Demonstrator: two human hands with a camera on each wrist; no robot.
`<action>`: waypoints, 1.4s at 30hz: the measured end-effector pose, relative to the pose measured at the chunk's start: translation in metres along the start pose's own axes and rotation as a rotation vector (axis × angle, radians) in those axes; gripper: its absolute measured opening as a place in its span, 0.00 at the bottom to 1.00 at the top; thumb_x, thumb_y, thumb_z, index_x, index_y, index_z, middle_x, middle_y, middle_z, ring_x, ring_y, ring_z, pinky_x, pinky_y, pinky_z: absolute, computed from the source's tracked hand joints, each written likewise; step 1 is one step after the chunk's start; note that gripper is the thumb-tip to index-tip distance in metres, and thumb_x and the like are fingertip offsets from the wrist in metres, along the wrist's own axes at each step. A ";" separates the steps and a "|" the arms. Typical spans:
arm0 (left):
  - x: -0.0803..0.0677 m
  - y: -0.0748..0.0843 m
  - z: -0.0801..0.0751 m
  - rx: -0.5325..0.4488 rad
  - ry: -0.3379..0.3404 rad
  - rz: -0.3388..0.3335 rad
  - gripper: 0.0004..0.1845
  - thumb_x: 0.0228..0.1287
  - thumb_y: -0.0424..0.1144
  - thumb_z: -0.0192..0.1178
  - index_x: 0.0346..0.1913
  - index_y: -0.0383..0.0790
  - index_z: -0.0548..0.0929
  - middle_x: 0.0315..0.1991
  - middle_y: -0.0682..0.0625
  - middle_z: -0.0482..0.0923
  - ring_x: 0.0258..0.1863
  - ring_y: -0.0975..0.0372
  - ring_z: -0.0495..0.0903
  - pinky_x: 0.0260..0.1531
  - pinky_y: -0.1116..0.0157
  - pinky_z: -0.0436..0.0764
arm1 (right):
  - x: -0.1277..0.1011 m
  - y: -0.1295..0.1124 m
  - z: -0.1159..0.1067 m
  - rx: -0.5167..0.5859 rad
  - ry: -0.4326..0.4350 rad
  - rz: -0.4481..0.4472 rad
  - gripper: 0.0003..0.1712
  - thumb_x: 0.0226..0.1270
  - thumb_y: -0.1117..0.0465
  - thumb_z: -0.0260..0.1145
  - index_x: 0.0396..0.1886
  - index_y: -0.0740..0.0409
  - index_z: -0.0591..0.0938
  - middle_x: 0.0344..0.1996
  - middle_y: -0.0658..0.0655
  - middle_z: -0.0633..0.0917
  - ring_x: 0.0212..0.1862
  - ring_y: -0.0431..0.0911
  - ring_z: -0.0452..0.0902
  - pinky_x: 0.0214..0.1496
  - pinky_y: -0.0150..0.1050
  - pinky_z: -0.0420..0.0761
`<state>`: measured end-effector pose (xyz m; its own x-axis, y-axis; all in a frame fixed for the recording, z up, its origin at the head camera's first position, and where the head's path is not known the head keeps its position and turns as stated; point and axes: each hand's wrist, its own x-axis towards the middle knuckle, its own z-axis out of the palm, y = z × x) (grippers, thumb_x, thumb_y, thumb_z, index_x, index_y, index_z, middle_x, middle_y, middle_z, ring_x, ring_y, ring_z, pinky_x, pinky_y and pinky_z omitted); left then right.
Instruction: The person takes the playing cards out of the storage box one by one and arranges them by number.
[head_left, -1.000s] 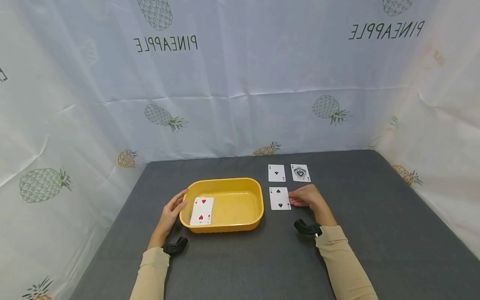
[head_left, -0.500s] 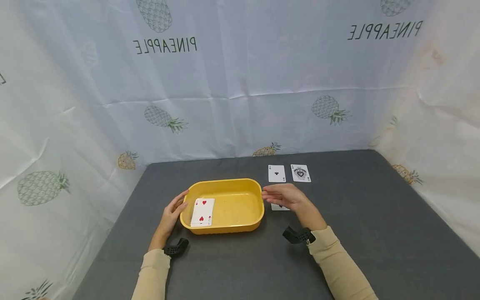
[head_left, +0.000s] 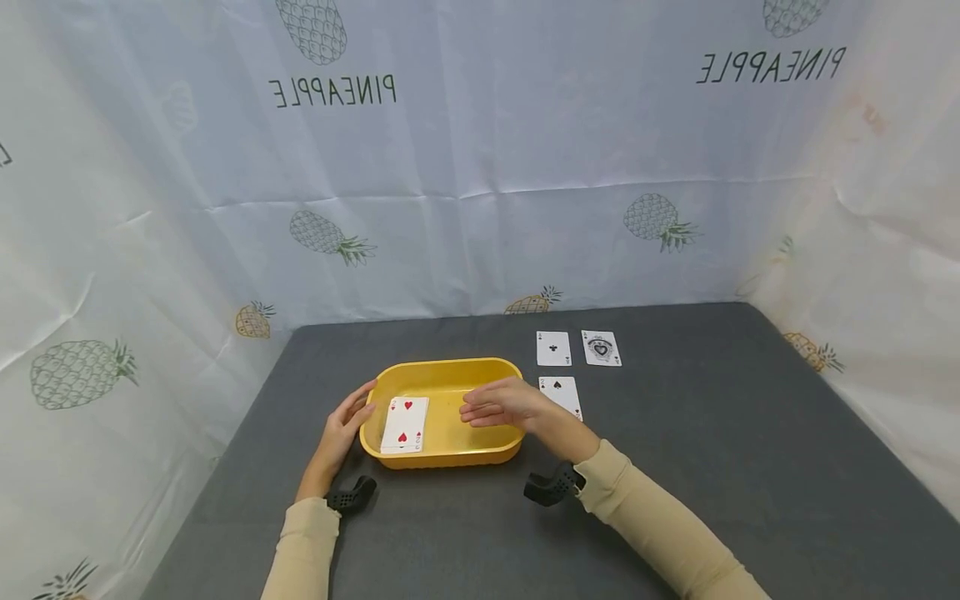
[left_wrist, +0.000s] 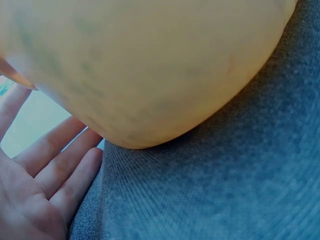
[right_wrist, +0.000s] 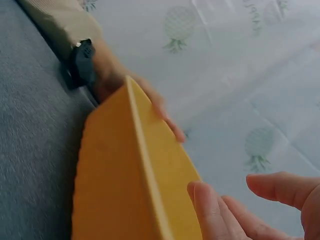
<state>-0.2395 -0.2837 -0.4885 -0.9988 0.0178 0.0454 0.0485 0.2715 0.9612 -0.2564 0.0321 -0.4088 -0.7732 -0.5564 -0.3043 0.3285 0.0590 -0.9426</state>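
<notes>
R hand point(head_left: 501, 406) moved from card point(head_left: 562, 393) to over tray point(head_left: 450, 454).

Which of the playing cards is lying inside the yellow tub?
The two of hearts, the only red card, lies in the yellow tub. The three black-suited cards lie on the grey table.

Staged recording booth, pineapple-print sheets point(head_left: 480, 167) hung as walls, grey cloth-covered table point(head_left: 750, 467)
</notes>
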 end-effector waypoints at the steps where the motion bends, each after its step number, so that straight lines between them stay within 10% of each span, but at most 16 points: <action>1: 0.000 0.000 0.000 0.000 0.000 -0.002 0.28 0.73 0.45 0.51 0.72 0.42 0.63 0.70 0.36 0.65 0.50 0.86 0.72 0.48 0.84 0.72 | 0.001 0.002 0.003 -0.004 -0.023 -0.011 0.24 0.70 0.65 0.59 0.60 0.75 0.73 0.49 0.64 0.86 0.50 0.53 0.85 0.63 0.51 0.75; 6: 0.000 0.000 -0.001 -0.004 0.005 -0.010 0.28 0.73 0.45 0.51 0.72 0.43 0.63 0.69 0.36 0.66 0.49 0.85 0.72 0.48 0.84 0.72 | 0.007 0.012 0.015 -0.012 -0.136 -0.114 0.23 0.74 0.65 0.52 0.62 0.76 0.71 0.59 0.73 0.77 0.61 0.62 0.77 0.66 0.55 0.71; 11: 0.000 -0.001 -0.001 -0.008 0.007 0.002 0.28 0.73 0.44 0.51 0.72 0.42 0.63 0.69 0.35 0.66 0.49 0.84 0.73 0.47 0.83 0.73 | 0.038 0.010 0.043 0.086 0.141 0.178 0.20 0.67 0.67 0.62 0.56 0.73 0.78 0.50 0.71 0.84 0.52 0.57 0.84 0.54 0.45 0.81; 15: 0.000 -0.002 0.000 -0.004 0.016 0.001 0.28 0.73 0.45 0.52 0.72 0.43 0.64 0.68 0.36 0.67 0.49 0.85 0.73 0.47 0.83 0.72 | 0.048 0.016 0.053 0.094 0.219 0.236 0.20 0.66 0.65 0.63 0.55 0.70 0.78 0.48 0.68 0.86 0.48 0.55 0.86 0.51 0.43 0.83; 33: 0.002 -0.004 0.000 0.006 0.010 -0.007 0.28 0.73 0.46 0.51 0.72 0.44 0.64 0.70 0.37 0.66 0.50 0.87 0.71 0.49 0.84 0.70 | 0.051 0.024 0.063 0.263 0.169 0.219 0.23 0.69 0.62 0.59 0.59 0.73 0.74 0.58 0.72 0.78 0.55 0.57 0.80 0.63 0.49 0.77; 42: 0.002 -0.002 0.000 0.022 0.018 -0.018 0.28 0.72 0.46 0.52 0.72 0.44 0.64 0.70 0.38 0.66 0.49 0.88 0.71 0.49 0.84 0.70 | 0.064 0.021 0.077 0.192 0.299 0.220 0.14 0.60 0.69 0.65 0.46 0.70 0.82 0.28 0.57 0.84 0.28 0.42 0.79 0.35 0.32 0.83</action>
<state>-0.2411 -0.2841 -0.4908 -0.9994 -0.0045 0.0331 0.0303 0.2928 0.9557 -0.2575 -0.0660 -0.4374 -0.7873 -0.2809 -0.5489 0.5768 -0.0212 -0.8166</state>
